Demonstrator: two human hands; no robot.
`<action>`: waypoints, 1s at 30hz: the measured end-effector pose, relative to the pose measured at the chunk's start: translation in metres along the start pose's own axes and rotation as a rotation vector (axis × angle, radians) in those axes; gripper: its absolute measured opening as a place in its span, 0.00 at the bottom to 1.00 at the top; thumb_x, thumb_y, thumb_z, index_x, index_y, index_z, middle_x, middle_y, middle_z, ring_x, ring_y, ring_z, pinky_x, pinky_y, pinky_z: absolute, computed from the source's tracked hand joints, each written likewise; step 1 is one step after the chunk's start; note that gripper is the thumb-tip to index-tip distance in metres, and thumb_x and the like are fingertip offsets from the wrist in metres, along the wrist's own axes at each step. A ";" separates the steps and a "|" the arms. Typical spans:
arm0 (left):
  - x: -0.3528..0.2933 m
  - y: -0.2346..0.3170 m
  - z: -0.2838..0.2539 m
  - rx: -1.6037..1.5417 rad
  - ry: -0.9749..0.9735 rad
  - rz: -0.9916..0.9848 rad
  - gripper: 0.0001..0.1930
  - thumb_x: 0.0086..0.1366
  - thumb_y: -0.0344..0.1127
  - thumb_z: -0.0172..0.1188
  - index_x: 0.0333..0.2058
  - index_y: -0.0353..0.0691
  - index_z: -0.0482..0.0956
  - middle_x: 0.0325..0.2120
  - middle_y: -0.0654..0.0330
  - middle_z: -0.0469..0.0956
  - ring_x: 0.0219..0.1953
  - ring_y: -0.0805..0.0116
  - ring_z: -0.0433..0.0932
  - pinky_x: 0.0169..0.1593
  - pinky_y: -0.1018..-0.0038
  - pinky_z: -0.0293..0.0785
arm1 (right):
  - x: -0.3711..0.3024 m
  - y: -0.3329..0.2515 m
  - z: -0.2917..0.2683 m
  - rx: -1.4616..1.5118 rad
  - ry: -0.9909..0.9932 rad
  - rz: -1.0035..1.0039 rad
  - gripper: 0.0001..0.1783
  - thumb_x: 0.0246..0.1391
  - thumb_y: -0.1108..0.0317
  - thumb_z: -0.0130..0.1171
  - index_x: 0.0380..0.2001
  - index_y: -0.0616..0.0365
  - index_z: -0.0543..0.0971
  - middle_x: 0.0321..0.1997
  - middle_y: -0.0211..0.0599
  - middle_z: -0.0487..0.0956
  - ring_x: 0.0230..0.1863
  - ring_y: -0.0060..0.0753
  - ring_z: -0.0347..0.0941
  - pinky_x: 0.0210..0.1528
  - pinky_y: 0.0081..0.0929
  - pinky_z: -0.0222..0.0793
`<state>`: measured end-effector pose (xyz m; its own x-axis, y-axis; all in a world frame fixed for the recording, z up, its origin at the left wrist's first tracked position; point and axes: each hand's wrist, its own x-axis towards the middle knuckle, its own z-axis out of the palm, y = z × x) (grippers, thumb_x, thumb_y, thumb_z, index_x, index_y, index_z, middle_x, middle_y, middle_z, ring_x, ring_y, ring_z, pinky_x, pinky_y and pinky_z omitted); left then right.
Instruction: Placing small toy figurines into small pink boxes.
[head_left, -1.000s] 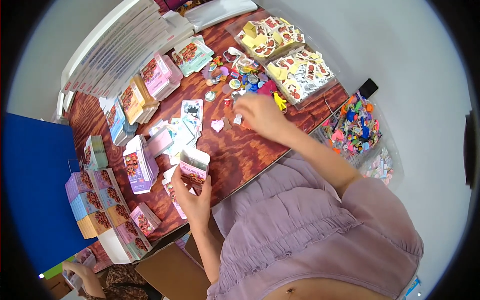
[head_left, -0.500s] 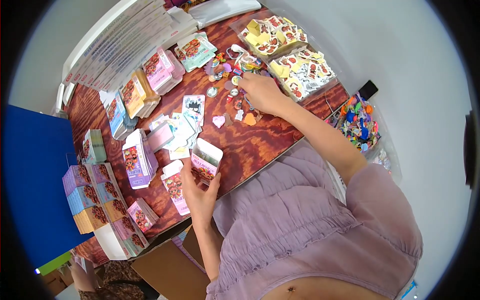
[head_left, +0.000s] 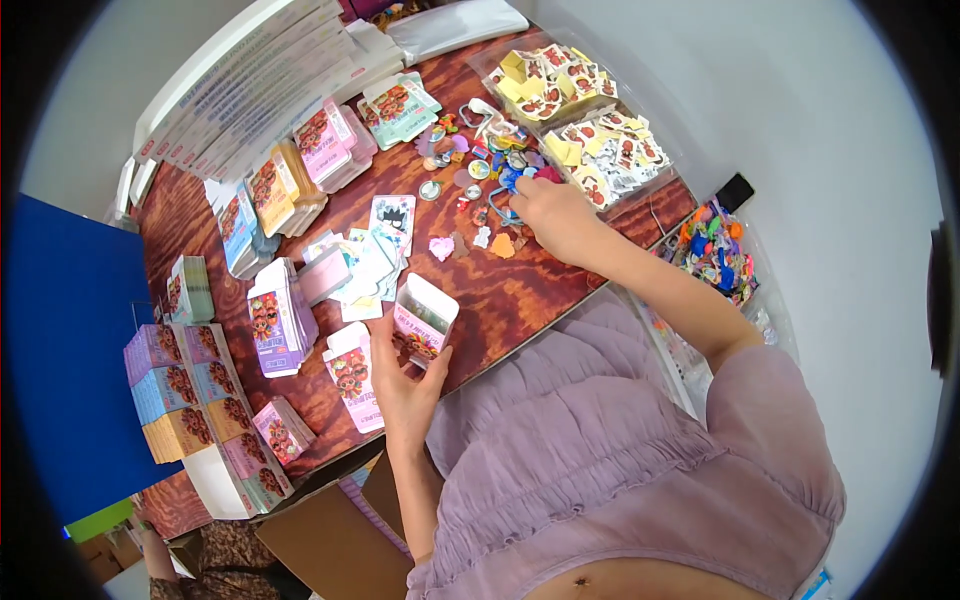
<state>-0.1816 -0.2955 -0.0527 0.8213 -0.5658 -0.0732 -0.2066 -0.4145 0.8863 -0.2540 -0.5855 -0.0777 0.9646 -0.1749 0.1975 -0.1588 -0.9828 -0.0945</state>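
My left hand (head_left: 405,395) is wrapped round a small pink carton (head_left: 425,318), which stands with its top flap up and its mouth uncovered. Something greenish shows inside it. Over the right part of a pile of small trinkets (head_left: 478,170) is my right hand (head_left: 562,218), fingers drawn together at the tips. Blue pieces lie right at those fingertips; what they pinch is partly hidden. A blue loop (head_left: 497,206) hangs by the fingers. Nearer me are a pink heart-shaped piece (head_left: 441,248) and an orange piece (head_left: 501,246). A flat pink carton (head_left: 353,375) lies left of my left hand.
Loose cards (head_left: 368,265) lie mid-table, with purple cartons (head_left: 278,325) and pink cartons (head_left: 325,145) beyond. A clear two-part tray (head_left: 655,185) of sticker packets sits at far right. Filled boxes (head_left: 190,390) stand at left. Another person's patterned clothing (head_left: 235,555) shows at lower left.
My right hand has drawn back rightward and toward me across the trinkets, uncovering blue and dark red pieces. My left hand still holds the carton, the view having shifted slightly.
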 end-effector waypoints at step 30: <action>-0.007 -0.011 0.008 0.238 0.107 0.166 0.36 0.47 0.24 0.71 0.57 0.36 0.67 0.45 0.56 0.72 0.45 0.64 0.74 0.47 0.71 0.75 | 0.015 -0.073 -0.041 1.147 -0.340 0.128 0.07 0.57 0.68 0.60 0.30 0.61 0.78 0.24 0.26 0.76 0.24 0.16 0.70 0.26 0.21 0.63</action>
<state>-0.1897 -0.2925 -0.0655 0.8146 -0.5667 0.1232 -0.4508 -0.4850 0.7494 -0.2367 -0.5193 -0.0274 0.9892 -0.0727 -0.1276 -0.1438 -0.3043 -0.9417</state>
